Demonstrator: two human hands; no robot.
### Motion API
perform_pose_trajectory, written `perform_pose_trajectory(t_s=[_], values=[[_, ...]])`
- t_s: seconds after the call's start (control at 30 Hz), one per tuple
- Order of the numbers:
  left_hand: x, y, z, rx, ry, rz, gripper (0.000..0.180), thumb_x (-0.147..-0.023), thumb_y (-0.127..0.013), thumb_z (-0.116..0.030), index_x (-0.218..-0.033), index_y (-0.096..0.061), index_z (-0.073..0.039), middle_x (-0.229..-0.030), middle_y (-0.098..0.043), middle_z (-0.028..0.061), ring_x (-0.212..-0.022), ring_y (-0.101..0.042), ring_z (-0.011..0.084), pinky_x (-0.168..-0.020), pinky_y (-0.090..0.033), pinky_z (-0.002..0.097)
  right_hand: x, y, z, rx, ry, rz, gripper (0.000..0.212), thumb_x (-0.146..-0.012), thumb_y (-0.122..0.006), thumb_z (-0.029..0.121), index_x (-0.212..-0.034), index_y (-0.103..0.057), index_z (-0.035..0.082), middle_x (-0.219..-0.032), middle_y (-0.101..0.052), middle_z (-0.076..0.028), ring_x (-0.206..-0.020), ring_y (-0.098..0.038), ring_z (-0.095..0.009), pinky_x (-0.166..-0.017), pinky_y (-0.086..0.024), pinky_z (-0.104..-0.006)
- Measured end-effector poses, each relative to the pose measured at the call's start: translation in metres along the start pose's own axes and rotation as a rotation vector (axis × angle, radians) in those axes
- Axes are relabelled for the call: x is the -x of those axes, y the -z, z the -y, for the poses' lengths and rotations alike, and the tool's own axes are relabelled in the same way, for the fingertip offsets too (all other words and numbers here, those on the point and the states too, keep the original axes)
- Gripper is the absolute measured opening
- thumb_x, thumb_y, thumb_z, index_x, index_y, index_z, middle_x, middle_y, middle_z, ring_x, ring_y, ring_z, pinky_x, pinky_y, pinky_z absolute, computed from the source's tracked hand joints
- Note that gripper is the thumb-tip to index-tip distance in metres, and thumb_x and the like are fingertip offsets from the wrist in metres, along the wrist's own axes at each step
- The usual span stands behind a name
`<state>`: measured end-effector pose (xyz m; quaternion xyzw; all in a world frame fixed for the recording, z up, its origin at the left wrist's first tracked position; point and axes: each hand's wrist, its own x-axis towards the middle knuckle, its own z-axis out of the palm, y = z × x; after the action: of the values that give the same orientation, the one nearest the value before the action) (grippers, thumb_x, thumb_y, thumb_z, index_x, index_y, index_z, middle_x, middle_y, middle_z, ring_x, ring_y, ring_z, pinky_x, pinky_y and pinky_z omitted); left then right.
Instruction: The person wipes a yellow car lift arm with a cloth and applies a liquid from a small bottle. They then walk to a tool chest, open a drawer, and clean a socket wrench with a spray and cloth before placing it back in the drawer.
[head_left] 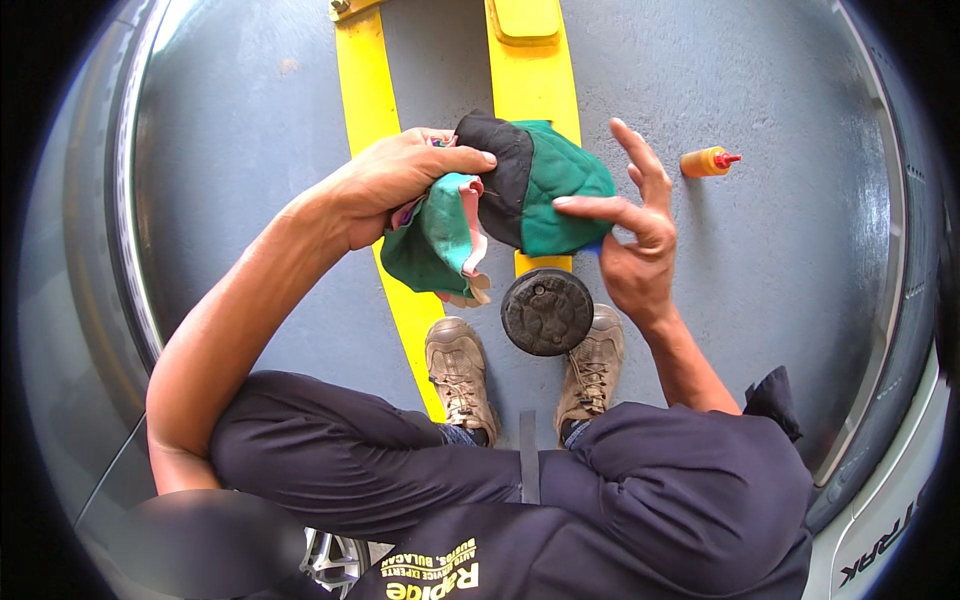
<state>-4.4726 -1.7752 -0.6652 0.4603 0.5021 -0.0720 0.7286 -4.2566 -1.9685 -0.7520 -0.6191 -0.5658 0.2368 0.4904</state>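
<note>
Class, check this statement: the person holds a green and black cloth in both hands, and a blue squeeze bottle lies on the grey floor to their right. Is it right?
Not quite. The head view shows the squeeze bottle is orange with a red tip, not blue. The rest holds.

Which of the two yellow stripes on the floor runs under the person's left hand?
The thinner yellow stripe, the one on the left. It passes beneath the left hand gripping the patchwork cloth; the wider stripe runs under the cloth's green part instead.
</note>
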Motion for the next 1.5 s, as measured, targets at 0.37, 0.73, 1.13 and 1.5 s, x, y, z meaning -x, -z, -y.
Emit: perform_pose_trajectory(t_s=[0.37,0.73,1.13,1.5], values=[[0.004,-0.011,0.002,0.016,0.039,0.215,0.020,-0.103,-0.082,-0.022,-0.109,-0.075,-0.004,-0.088,-0.077,0.0020,-0.073,-0.072,0.0060,-0.068,-0.060,0.0232,0.000,-0.006,-0.010,-1.354,-0.886,0.079,0.057,-0.113,-0.070,0.030,-0.154,-0.054,-0.006,-0.143,-0.070,-0.016,-0.123,-0.072,-0.022,-0.112,-0.057,-0.0378],[-0.004,-0.008,0.010,-0.310,0.051,0.329,0.053,-0.114,-0.061,-0.043,-0.151,-0.067,-0.005,-0.127,-0.083,0.0091,-0.091,-0.074,0.0092,-0.087,-0.062,0.0281,-0.070,0.009,-0.034,0.230,0.183,0.079,0.032,-0.102,-0.080,0.019,-0.132,-0.070,0.012,-0.148,-0.067,-0.017,-0.136,-0.066,-0.035,-0.115,-0.054,-0.0483],[-0.013,-0.016,0.009,-0.321,0.033,0.342,0.051,-0.114,-0.062,-0.041,-0.149,-0.068,-0.004,-0.125,-0.083,0.0069,-0.097,-0.072,0.0107,-0.093,-0.059,0.0286,-0.150,-0.074,-0.107,0.499,0.361,0.004,0.039,-0.105,-0.071,0.026,-0.141,-0.074,0.012,-0.139,-0.071,-0.012,-0.128,-0.064,-0.036,-0.112,-0.051,-0.0503],[-0.011,-0.014,0.014,-0.239,0.018,0.390,0.052,-0.117,-0.057,-0.037,-0.152,-0.061,0.000,-0.131,-0.079,0.0109,-0.085,-0.081,0.0181,-0.085,-0.066,0.0311,-0.091,-0.071,-0.081,0.234,0.346,0.260,0.031,-0.097,-0.080,0.018,-0.127,-0.084,0.008,-0.125,-0.070,-0.013,-0.118,-0.064,-0.035,-0.108,-0.054,-0.0444]])
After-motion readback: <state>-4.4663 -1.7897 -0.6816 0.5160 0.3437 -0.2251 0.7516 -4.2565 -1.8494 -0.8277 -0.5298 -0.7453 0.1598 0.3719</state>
